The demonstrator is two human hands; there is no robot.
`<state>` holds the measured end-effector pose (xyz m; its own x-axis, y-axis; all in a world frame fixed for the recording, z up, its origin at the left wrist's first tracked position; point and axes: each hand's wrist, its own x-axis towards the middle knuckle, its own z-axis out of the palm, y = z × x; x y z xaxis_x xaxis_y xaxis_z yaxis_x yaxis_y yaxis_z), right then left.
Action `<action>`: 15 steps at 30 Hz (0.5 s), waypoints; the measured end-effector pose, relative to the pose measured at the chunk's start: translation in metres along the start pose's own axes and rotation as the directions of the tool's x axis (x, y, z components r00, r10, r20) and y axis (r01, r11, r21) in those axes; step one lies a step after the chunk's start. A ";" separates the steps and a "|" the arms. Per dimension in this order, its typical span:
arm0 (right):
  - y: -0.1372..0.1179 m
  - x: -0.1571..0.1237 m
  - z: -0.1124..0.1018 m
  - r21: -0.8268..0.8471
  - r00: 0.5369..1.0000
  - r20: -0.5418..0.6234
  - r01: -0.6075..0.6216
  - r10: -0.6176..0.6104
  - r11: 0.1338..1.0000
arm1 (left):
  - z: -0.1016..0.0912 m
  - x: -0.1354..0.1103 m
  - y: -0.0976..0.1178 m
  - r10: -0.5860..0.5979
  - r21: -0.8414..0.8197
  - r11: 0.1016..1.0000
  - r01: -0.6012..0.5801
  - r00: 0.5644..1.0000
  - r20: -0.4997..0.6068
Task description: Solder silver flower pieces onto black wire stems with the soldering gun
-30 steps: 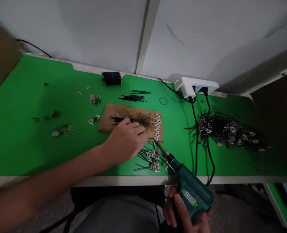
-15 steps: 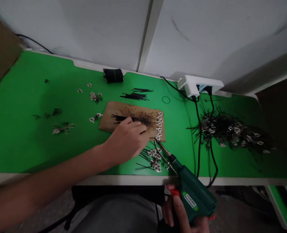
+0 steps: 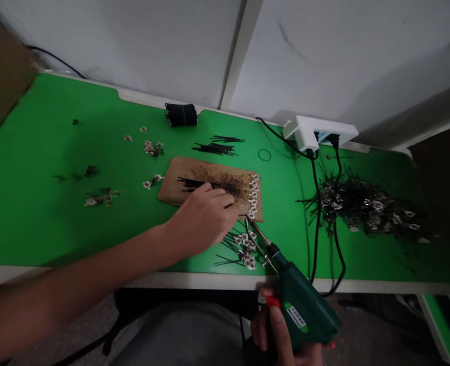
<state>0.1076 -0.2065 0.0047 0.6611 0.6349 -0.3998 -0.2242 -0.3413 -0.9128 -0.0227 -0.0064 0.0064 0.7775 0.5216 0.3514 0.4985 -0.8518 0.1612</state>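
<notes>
Left hand (image 3: 204, 221) rests with bent fingers on the near edge of a brown board (image 3: 179, 185), where the fingertips press on thin black wires (image 3: 190, 183); whether it pinches one I cannot tell. Right hand (image 3: 282, 338) is closed around the grip of a green soldering gun (image 3: 304, 310), below the table edge. Its metal tip (image 3: 248, 219) points up and left, touching the near right corner of the board, beside a row of small white metal pieces (image 3: 253, 190). Just in front of the board lies a small pile of wires with metal ends (image 3: 240, 249) on the green table (image 3: 57, 229). A bigger heap (image 3: 362, 206) lies well apart at the right, near a white power strip (image 3: 316, 133).
</notes>
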 end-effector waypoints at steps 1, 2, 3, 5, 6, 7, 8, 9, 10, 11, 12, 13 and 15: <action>0.003 0.002 -0.002 0.014 1.000 0.013 -0.011 0.010 1.000 | 0.000 0.000 0.000 0.001 -0.003 1.000 -0.001 1.000 0.008; 0.005 0.004 -0.005 0.028 0.999 0.029 -0.021 0.020 0.999 | 0.000 0.000 0.000 0.002 -0.004 1.000 -0.002 1.000 0.015; 0.008 0.007 -0.009 0.041 0.999 0.043 -0.029 0.027 0.999 | -0.001 0.000 0.000 0.001 -0.005 1.000 -0.001 1.000 0.019; 0.014 0.014 -0.019 0.065 0.995 0.094 -0.038 0.032 0.997 | -0.001 0.000 0.000 0.001 -0.003 1.000 -0.001 1.000 0.024; 0.017 0.017 -0.023 0.071 0.993 0.119 -0.034 0.025 0.997 | 0.000 0.000 0.000 0.001 -0.002 1.000 -0.001 1.000 0.023; 0.019 0.019 -0.028 0.067 0.985 0.172 -0.042 0.030 0.997 | 0.000 0.000 0.000 0.003 -0.002 1.000 -0.003 1.000 0.022; 0.020 0.021 -0.031 0.066 0.980 0.196 -0.044 0.031 0.997 | 0.000 0.000 0.001 0.004 -0.003 1.000 -0.004 1.000 0.024; 0.020 0.021 -0.034 0.070 0.978 0.206 -0.050 0.035 0.996 | 0.000 0.000 0.001 0.004 -0.007 1.000 -0.004 1.000 0.026; 0.019 0.021 -0.035 0.075 0.979 0.202 -0.056 0.040 0.996 | 0.000 0.000 0.001 0.001 -0.010 1.000 -0.001 0.999 0.032; 0.018 0.020 -0.035 0.079 0.981 0.191 -0.062 0.046 0.995 | 0.000 0.000 0.001 -0.004 -0.012 1.000 0.004 0.999 0.036; 0.016 0.019 -0.035 0.077 0.982 0.183 -0.068 0.053 0.995 | 0.000 0.000 0.001 -0.008 -0.013 1.000 0.009 0.999 0.044; 0.015 0.018 -0.033 0.075 0.984 0.173 -0.065 0.051 0.995 | 0.001 0.000 0.001 -0.012 -0.015 1.000 0.013 0.999 0.049; 0.013 0.016 -0.028 0.075 0.983 0.183 -0.042 0.028 0.996 | 0.001 0.000 0.001 -0.016 -0.020 1.000 0.017 0.998 0.053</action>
<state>0.1352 -0.2199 -0.0116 0.5124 0.7412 -0.4336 -0.3049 -0.3150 -0.8988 -0.0220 -0.0070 0.0061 0.7888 0.5368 0.2995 0.5038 -0.8437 0.1853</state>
